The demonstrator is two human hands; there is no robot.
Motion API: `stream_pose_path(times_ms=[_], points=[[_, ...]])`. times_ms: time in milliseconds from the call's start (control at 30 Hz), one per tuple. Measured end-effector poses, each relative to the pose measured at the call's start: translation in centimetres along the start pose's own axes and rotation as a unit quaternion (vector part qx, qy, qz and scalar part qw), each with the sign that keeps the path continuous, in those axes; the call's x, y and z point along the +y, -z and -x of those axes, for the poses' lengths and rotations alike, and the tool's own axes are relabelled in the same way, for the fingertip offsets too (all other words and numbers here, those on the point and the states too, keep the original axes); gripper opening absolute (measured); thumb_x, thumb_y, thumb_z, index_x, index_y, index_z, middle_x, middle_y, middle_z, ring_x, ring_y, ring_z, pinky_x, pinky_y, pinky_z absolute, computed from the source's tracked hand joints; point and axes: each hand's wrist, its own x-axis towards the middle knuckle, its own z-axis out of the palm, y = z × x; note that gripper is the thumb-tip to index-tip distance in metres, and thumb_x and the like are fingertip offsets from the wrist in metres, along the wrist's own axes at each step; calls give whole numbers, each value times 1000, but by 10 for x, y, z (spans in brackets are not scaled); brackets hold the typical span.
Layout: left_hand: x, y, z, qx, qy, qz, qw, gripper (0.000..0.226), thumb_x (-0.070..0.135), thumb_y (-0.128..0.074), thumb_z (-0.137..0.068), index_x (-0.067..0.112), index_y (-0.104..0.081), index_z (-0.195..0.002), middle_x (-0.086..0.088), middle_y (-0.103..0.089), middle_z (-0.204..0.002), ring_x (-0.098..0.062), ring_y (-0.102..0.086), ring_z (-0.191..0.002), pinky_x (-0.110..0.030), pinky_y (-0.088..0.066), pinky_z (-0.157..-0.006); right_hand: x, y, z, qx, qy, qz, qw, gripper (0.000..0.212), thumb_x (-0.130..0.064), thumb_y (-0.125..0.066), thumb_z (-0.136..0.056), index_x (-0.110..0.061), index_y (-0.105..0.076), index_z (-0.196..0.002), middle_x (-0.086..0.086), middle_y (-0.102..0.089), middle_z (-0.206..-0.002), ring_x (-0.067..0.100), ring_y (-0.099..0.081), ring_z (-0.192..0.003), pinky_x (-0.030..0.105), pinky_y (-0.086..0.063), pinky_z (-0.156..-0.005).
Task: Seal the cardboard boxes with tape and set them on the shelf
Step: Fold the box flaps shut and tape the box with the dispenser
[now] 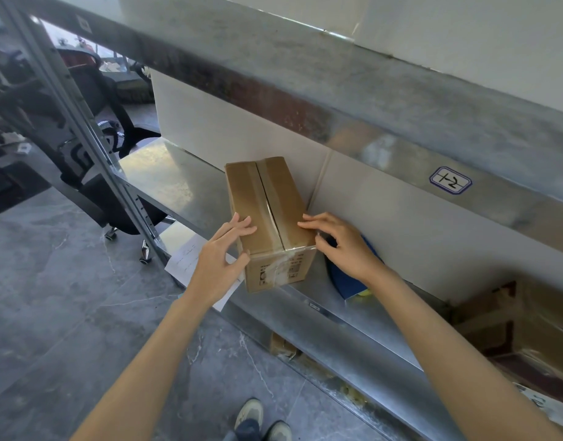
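Observation:
A small brown cardboard box (272, 211) lies on the metal shelf (165, 173), its top seam closed with clear tape that runs down the near end over a printed label. My left hand (224, 256) holds the box's near left corner, fingers on top and thumb at the side edge. My right hand (340, 243) rests its fingertips on the near right top edge. The box's near end overhangs the shelf's front edge slightly.
Large white boxes (229, 135) stand behind the brown one. A blue object (344, 275) lies on the shelf under my right hand. A paper sheet (191, 262) sits at the shelf edge. The upper shelf beam (369, 116) hangs overhead. Brown cartons (512, 329) fill the right. An office chair (114, 186) stands left.

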Motion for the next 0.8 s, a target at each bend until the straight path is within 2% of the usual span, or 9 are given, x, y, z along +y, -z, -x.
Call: stream_pose_path(times_ms=[67,133,200,300,400,567,800], points=[[-2,7,-1,-31,-3,-5,1000,57,-14,-56,-85,23,-62,-129,7,-51,-146,-6,-28,-147,-11,-27,-111,-1,9,0,-33,2,14,999,53,3,-53,-90,-25,-59,-134,-13,-52,-138,-3,-44,-129,13,-33,-107],[-2,9,-3,-30,-5,-16,999,59,-16,-57,-83,22,-63,-128,7,-52,-145,-5,-29,-147,-2,-30,-102,0,13,-1,-48,4,24,999,63,9,-50,-86,-27,-56,-137,-14,-52,-138,-6,-44,-128,7,-31,-105],[-3,6,-3,-10,-8,-20,1000,57,-13,-60,-83,23,-65,-126,8,-55,-143,-7,-32,-146,-8,-35,-106,0,12,-4,-33,-3,18,999,61,9,-49,-90,-27,-54,-138,-14,-55,-137,-10,-45,-125,2,-32,-100],[-8,0,-3,19,-16,-27,999,53,-10,-62,-83,23,-68,-123,9,-58,-140,-7,-36,-144,-32,-40,-113,-2,8,-6,-2,-7,3,1000,49,2,-51,-96,-25,-54,-136,-13,-59,-132,-13,-48,-120,1,-34,-97],[-9,-2,-2,35,-22,-28,999,51,-10,-60,-83,22,-69,-121,10,-59,-138,-5,-37,-143,-36,-42,-112,-2,3,-6,25,-4,-11,1000,40,-1,-53,-97,-20,-58,-132,-16,-60,-124,-21,-48,-112,0,-35,-93],[-9,-5,0,40,-22,-23,999,51,-11,-59,-84,20,-69,-123,10,-58,-138,-4,-36,-143,-27,-39,-113,2,-5,-5,53,-16,-34,998,38,-2,-55,-96,-22,-61,-128,-18,-62,-121,-8,-55,-115,14,-43,-99],[-12,-8,-3,58,-20,-17,998,50,-10,-60,-86,25,-67,-121,23,-55,-133,4,-37,-140,-21,-38,-111,0,-7,-8,73,-30,-63,995,34,-5,-59,-95,-20,-63,-125,-14,-65,-120,-3,-58,-115,24,-47,-103]])
